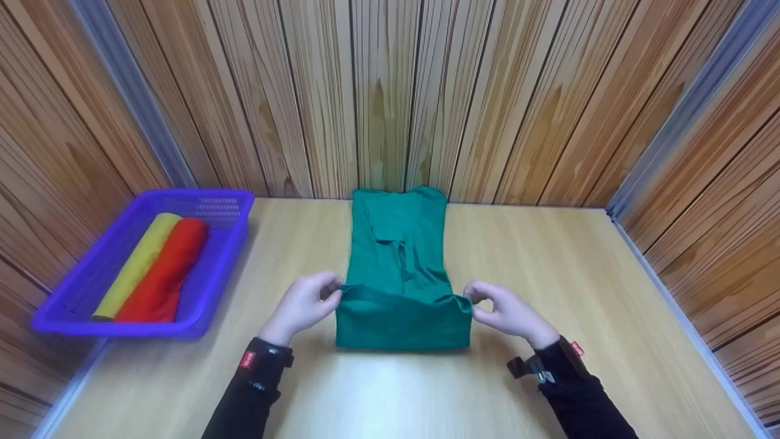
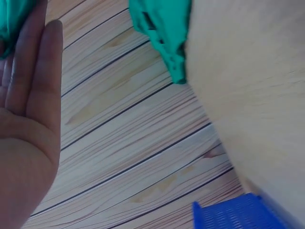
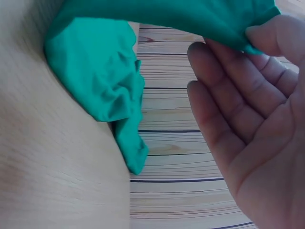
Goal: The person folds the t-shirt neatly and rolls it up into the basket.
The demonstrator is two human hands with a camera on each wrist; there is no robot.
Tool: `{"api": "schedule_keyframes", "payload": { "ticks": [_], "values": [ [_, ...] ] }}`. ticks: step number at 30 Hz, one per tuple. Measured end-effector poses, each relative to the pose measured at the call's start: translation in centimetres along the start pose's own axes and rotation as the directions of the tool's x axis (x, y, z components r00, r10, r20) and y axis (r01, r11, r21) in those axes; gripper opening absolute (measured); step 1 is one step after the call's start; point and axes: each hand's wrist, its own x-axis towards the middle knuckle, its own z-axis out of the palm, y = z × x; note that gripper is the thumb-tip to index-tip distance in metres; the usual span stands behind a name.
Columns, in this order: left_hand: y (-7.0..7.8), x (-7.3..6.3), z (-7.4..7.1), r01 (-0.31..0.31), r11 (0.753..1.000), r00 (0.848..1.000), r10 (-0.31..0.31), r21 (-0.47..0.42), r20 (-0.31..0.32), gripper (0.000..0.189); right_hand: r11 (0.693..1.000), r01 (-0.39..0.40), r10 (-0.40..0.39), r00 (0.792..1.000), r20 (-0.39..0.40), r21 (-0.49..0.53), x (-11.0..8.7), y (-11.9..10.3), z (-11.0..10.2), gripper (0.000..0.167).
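A green garment (image 1: 402, 323) lies lengthwise on the table, folded into a narrow strip, with its near end turned up and over. My left hand (image 1: 308, 305) pinches the left corner of that turned-up edge between thumb and fingers. At the opposite corner my right hand (image 1: 506, 310) pinches the cloth the same way. In the right wrist view the green cloth (image 3: 190, 19) stretches from the thumb and fingertips, raised over the rest of the garment. The left wrist view shows the left palm (image 2: 24, 143) with green fabric at its fingertips.
A purple plastic basket (image 1: 204, 317) stands on the left of the table (image 1: 536, 256). Inside it lie a yellow rolled cloth (image 1: 137, 265) and a red rolled cloth (image 1: 164, 274), side by side. Wood-panelled walls (image 1: 384, 97) close off the back and both sides.
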Motion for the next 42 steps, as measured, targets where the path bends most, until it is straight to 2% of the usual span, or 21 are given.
{"api": "schedule_keyframes", "payload": {
  "ticks": [4,10,19,26,36,39,42],
  "values": [
    [-0.9,0.5,0.7,0.095,0.995,0.995,-0.095,0.027,-0.021,0.011,0.993,-0.116,0.116,0.993,0.006,0.021,1.0,0.8,0.5,0.017],
    [-1.9,1.5,1.9,0.174,0.982,0.984,-0.172,0.070,-0.035,0.008,0.968,-0.250,0.250,0.968,0.005,0.035,2.0,2.4,1.6,0.014],
    [-3.0,2.3,3.2,0.292,0.951,0.956,-0.289,0.106,-0.042,0.006,0.939,-0.341,0.342,0.940,-0.020,0.038,2.4,4.3,3.0,0.009],
    [-3.8,2.7,3.8,0.319,0.930,0.946,-0.324,0.185,-0.004,0.002,0.906,-0.422,0.422,0.906,0.008,0.030,2.5,4.6,3.4,0.007],
    [-4.4,2.9,4.2,0.422,0.876,0.895,-0.443,0.231,0.044,0.003,0.869,-0.492,0.491,0.870,0.032,0.046,2.6,4.8,4.0,0.005],
    [-4.5,2.8,4.1,0.423,0.873,0.894,-0.446,0.241,0.045,0.005,0.855,-0.517,0.517,0.856,0.029,0.037,2.6,4.7,3.8,0.008],
    [-4.6,2.7,3.9,0.405,0.878,0.903,-0.427,0.256,0.036,0.009,0.844,-0.537,0.537,0.844,0.019,0.004,2.5,4.5,3.5,0.013]
  ]
}}
